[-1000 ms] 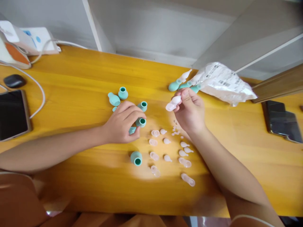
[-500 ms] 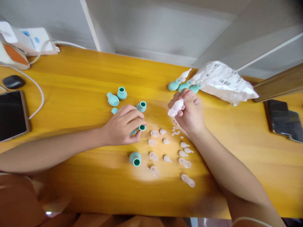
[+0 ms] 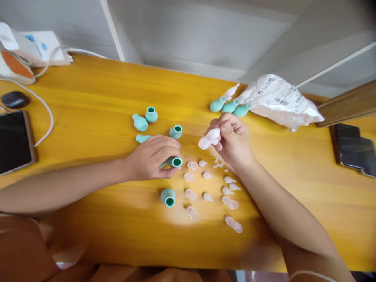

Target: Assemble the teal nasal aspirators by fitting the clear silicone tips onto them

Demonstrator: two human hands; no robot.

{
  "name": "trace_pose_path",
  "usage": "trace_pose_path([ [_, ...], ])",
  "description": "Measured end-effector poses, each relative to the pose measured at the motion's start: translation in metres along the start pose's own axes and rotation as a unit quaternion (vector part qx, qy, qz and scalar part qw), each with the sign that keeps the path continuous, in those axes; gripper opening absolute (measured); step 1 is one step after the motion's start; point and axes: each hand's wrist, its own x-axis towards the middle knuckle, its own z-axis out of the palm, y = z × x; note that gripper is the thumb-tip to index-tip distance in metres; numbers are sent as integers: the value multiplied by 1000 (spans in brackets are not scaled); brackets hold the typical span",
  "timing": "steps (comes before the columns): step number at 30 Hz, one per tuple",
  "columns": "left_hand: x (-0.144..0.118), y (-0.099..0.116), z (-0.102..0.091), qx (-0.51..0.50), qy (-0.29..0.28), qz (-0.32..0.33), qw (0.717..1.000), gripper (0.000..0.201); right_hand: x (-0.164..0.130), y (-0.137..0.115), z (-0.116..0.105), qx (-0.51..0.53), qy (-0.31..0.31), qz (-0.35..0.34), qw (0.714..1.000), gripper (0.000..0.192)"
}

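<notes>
My left hand [image 3: 151,156] is closed around a teal squeeze bulb [image 3: 177,162], its round opening facing right. Most of the bulb's body is hidden by the fingers. Between the thumb and fingers of my right hand [image 3: 236,137] is a translucent white nozzle [image 3: 209,139], tilted down to the left, a short way right of the bulb. Loose teal bulbs [image 3: 168,197] lie around my left hand. Clear connector pieces [image 3: 192,213] and small white tips [image 3: 207,197] are spread below and between my hands. Tiny white discs [image 3: 217,162] lie by my right wrist.
Three assembled teal bulbs with white nozzles [image 3: 217,104] lie at the back beside a white plastic bag [image 3: 282,100]. Dark phones [image 3: 352,147] rest at the right. On the left are a black mouse [image 3: 15,100], a tablet-like device [image 3: 16,143] and a power strip [image 3: 48,49] with cables.
My right hand has brought the nozzle slightly left and tipped it nearer to level. The bulb in my left hand has shifted a little down, and more of its rim shows.
</notes>
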Motion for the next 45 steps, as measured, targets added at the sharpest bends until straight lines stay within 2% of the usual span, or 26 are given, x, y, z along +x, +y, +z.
trace_pose_path([
  [5, -3, -1, -2, -33, 15, -13, 999, 25, 2, -5, 3, 12, -21, -18, 1000, 37],
  [8, -3, 0, -3, -59, 23, -30, 998, 29, 1, -7, 7, 39, -22, 14, 999, 30],
  [13, -3, -4, 0, -129, 68, -85, 986, 38, -2, -13, 11, 66, -50, 79, 993, 29],
  [18, -3, -7, -2, -82, 76, -66, 992, 35, -2, -26, 13, 127, -27, 127, 983, 19],
  [23, -2, -6, -5, -50, 72, -74, 993, 30, 0, -34, 14, 134, -8, 108, 985, 17],
  [29, -1, -5, -5, -29, 80, -63, 994, 30, -3, -47, 21, 83, 20, 62, 994, 18],
  [35, -1, -6, -5, -39, 84, -65, 994, 36, -5, -54, 27, 80, -3, 47, 996, 9],
  [40, -2, -7, -3, -36, 86, -69, 993, 34, -10, -55, 26, 75, -31, 34, 996, 4],
  [45, -1, -5, -4, -24, 84, -67, 994, 27, -13, -58, 24, 24, -43, 29, 998, 5],
])
